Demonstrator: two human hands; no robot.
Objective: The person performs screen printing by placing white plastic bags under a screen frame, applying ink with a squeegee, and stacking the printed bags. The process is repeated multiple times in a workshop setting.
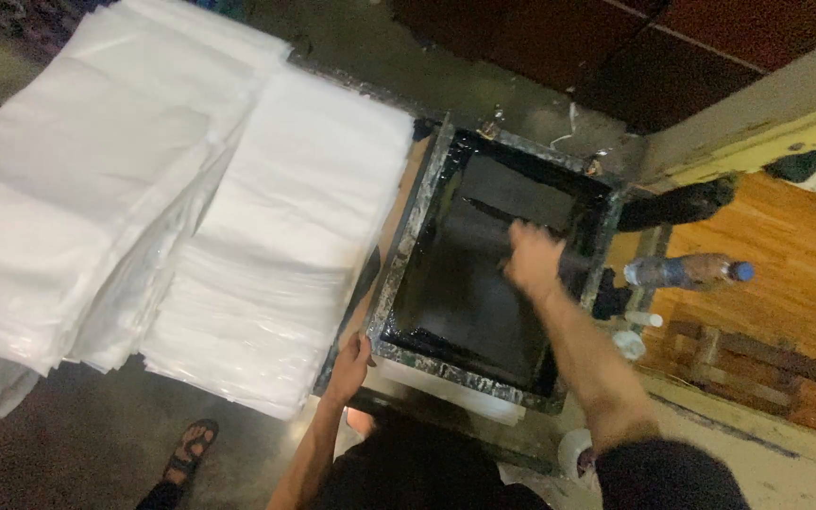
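black inked printing screen, paint-flecked frame, lying flat, dark squeegee across it

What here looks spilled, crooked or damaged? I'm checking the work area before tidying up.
The frame around the black screen is smeared and crusted with dried ink along its rim. A plastic bottle lies on its side at the right. The white sheet stacks sit fanned and uneven. Nothing looks freshly spilled.
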